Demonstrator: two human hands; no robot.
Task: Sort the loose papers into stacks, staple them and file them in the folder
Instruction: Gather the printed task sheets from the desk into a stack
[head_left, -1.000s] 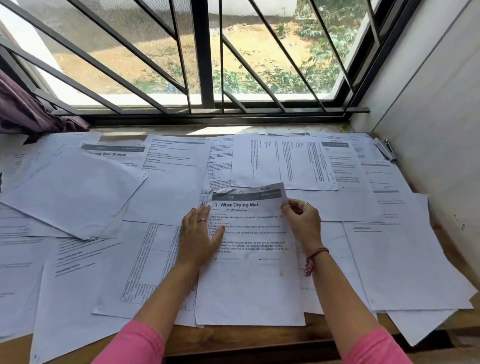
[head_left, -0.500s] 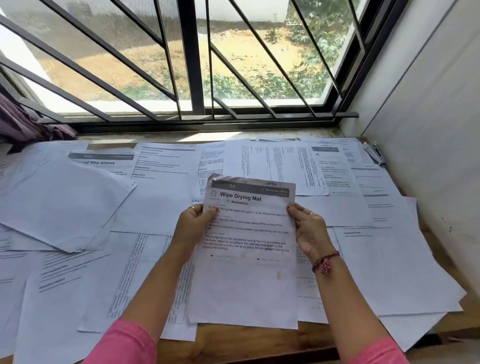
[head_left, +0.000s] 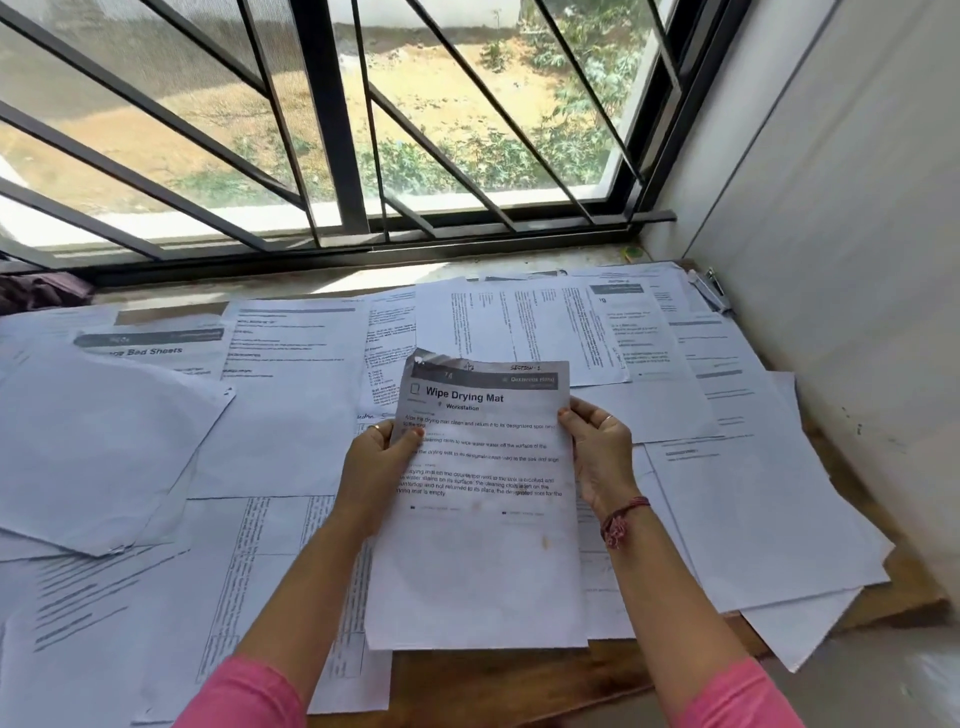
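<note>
Held sheet: "Wipe Drying Mat" page (head_left: 483, 499), raised over the desk centre, tilted toward the camera, its top left corner curled.
Left hand (head_left: 376, 462): grips the sheet's left edge, thumb on the printed face, fingers curled behind.
Right hand (head_left: 597, 452): grips the right edge, thumb tip on the front, fingers behind.
Loose papers (head_left: 291, 415): spread overlapping across the wooden desk (head_left: 519, 675), below and around the held sheet.
Stapler (head_left: 710, 291): far right corner, beside the wall.
Window grille (head_left: 332, 130): behind the desk.
</note>
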